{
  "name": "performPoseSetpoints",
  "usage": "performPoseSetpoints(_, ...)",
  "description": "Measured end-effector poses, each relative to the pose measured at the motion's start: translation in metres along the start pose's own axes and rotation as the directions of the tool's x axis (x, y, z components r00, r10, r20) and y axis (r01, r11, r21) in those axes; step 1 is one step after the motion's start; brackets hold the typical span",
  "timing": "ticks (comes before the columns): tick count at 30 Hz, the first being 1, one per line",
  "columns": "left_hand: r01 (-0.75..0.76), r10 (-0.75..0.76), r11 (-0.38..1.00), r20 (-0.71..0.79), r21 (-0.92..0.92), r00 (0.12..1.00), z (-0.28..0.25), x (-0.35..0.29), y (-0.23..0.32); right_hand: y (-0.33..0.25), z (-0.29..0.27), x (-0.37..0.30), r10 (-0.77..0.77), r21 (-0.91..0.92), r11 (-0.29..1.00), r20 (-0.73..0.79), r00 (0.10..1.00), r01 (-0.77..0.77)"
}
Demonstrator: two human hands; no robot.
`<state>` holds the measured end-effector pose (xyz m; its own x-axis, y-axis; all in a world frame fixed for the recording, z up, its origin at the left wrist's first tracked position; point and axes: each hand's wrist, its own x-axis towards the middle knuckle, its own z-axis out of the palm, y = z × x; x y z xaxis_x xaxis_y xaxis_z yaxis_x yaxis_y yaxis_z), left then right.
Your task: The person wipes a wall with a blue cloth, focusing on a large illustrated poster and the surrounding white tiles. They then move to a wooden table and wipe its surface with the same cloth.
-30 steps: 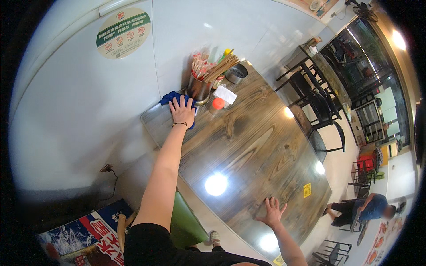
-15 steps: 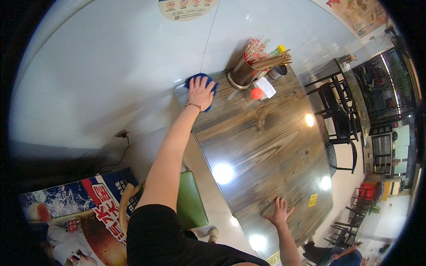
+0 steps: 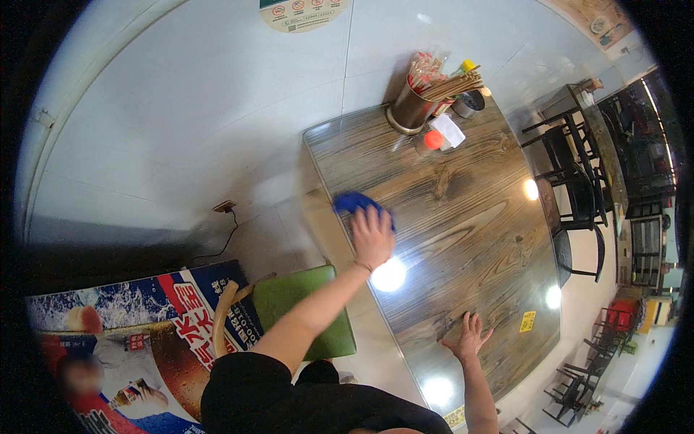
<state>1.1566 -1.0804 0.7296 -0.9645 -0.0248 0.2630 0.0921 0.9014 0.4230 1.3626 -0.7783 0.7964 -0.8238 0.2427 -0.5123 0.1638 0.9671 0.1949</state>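
My left hand [image 3: 373, 237] presses a bunched blue cloth [image 3: 355, 202] onto the wood-grain tabletop [image 3: 441, 224] by its left edge. The cloth shows around the fingertips, and motion blurs both a little. On the near right part of the table, my right hand [image 3: 468, 338] rests with its fingers spread and nothing in it. Toward the wall stand a metal holder [image 3: 411, 108] of chopsticks and wrapped utensils, a small red-capped bottle [image 3: 431, 142], a white packet [image 3: 448, 132] that looks like tissues, and a round dark container [image 3: 469, 104].
A green-seated chair [image 3: 293, 293] stands at the table's left side, beside a large printed poster board [image 3: 159, 318]. Behind the table runs a pale wall [image 3: 217, 94]. Black chairs [image 3: 571, 173] and another table are at the right. A yellow sticker [image 3: 527, 322] is on the tabletop.
My left hand has slid the blue cloth along the table's left edge, from the far corner toward me. My right hand stays put on the tabletop. The view has shifted slightly.
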Motion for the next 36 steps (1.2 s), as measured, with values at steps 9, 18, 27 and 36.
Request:
performPoseSetpoints(9,-0.558,0.61,0.77,0.103,-0.309,0.785,0.024,-0.094,0.107,-0.006,-0.009,0.005,0.015,0.0,1.0,0.006,1.0,-0.015)
performPoseSetpoints(18,-0.14,0.14,0.972,0.012,0.189,0.99,-0.005,0.148,-0.071,-0.003,-0.003,0.003,0.015,0.008,1.0,0.003,1.0,-0.015)
performPoseSetpoints(27,0.251,-0.241,0.902,-0.074,0.35,0.968,-0.004,0.137,-0.125,-0.01,-0.012,0.003,0.026,0.012,1.0,-0.035,0.999,-0.026)
performPoseSetpoints(36,0.227,-0.262,0.929,0.087,0.291,0.961,-0.01,0.029,-0.063,-0.003,0.003,0.01,0.032,0.05,0.998,-0.044,0.999,-0.03)
